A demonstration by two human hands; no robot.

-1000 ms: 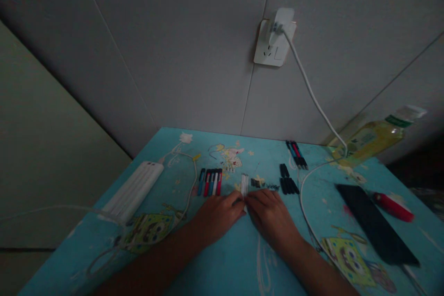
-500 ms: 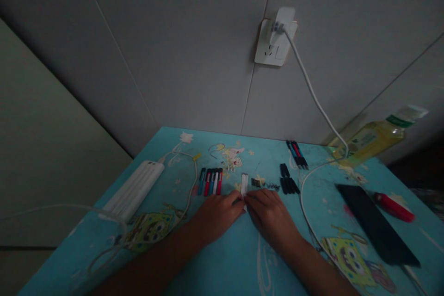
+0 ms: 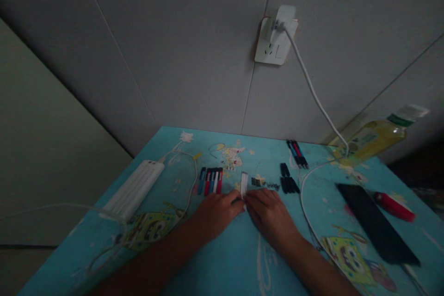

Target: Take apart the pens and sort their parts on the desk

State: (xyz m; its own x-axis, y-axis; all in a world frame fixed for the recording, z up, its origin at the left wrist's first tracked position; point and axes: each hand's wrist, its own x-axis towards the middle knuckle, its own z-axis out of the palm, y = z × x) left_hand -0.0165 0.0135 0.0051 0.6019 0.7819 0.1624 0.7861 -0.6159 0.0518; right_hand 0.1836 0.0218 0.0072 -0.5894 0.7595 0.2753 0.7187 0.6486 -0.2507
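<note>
Thin white sticks lie side by side on the table, long axis running toward the wall. Left hand and right hand flank their near end, about equally close; far ends project beyond the fingertips. Light is dim: cannot tell whether either hand pinches the sticks or merely touches them.

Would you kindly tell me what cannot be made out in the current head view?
Head view, hidden: the lower parts of the white rods, partly covered by the left hand and right hand.
Head view, too small: the exact shapes of the small dark pieces.
Head view, blurred: the bottle label wording.
Head view, cut off by the left edge: the leftmost cable.
</note>
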